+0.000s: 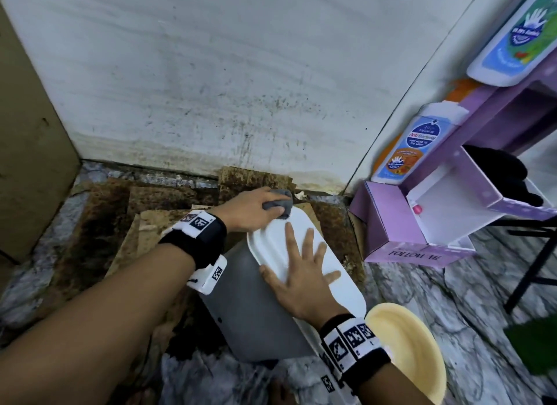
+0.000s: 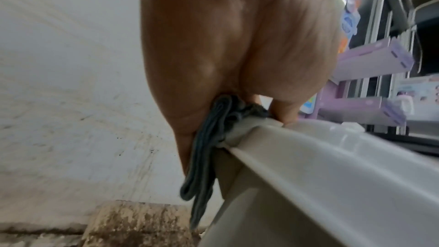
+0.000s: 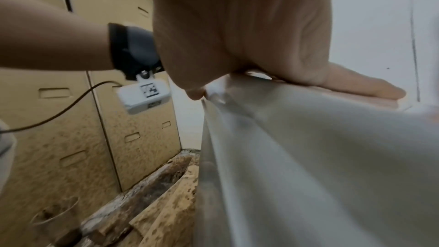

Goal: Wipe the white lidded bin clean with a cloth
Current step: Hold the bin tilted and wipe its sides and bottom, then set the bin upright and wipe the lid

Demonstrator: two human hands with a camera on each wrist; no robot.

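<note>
Down in a stained corner of the floor, we are steadying the white lidded bin (image 1: 268, 308) with our right hand (image 1: 297, 279), which is lying flat on the lid (image 1: 271, 241) with its fingers spread straight, while our left hand (image 1: 250, 207) is curling its fingers round a bunched grey cloth (image 1: 278, 207) and pressing it against the far end of the lid. We are seeing the bin standing on soiled cardboard sheets (image 1: 120, 220) close to the marked wall (image 1: 211, 88), with a pale yellow bowl (image 1: 410, 350) just beside it and a purple display stand (image 1: 422, 223) of bottles off to the right. From the left wrist view, folds of the cloth (image 2: 204, 161) are hanging over the lid's rim (image 2: 273, 159).

We are judging the bin to be hollow, light plastic: stiff enough to take firm rubbing, but smooth and likely to slide or tip on loose cardboard if pushed from one end only. That is probably why the flat palm is bearing down on it. The lid's raised rim looks the surest place to take hold of, since the smooth side wall (image 3: 308, 176) is offering little to catch. The cloth is soft and limp, so we are expecting it to need a tight bunching grip to reach under the lip
</note>
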